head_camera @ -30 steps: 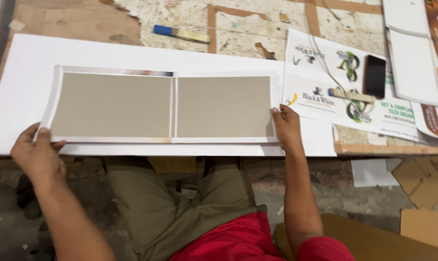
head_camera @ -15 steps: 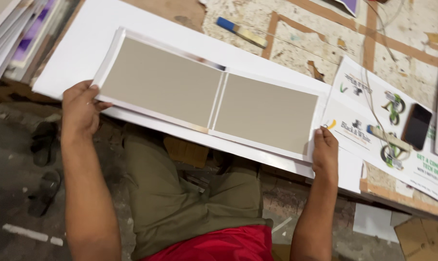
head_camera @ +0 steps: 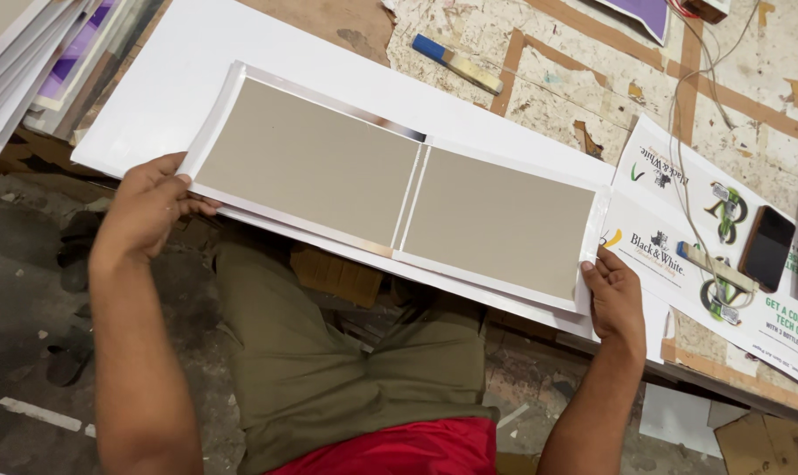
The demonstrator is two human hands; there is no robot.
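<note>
A long cover piece lies on a large white sheet [head_camera: 241, 53]: two grey boards, the left grey board [head_camera: 307, 163] and the right grey board [head_camera: 500, 220], glued on white glossy paper with a narrow gap between them. My left hand [head_camera: 148, 207] grips the cover's near-left corner, fingers curled on its edge. At the near-right corner my right hand [head_camera: 614, 295] holds the paper edge with thumb on top. The cover lies slanted across the view.
A blue-handled tool [head_camera: 456, 62] lies on the worn worktable behind the sheet. Printed flyers [head_camera: 680, 237], a black phone [head_camera: 767, 248] and a thin cable are at right. Stacked boards [head_camera: 29, 62] sit at the upper left. My knees are under the table edge.
The view has tilted and shifted left, so the cover now runs diagonally. Both hands stay on the cover's near corners; the left hand moved from below the sheet edge onto the cover's corner.
</note>
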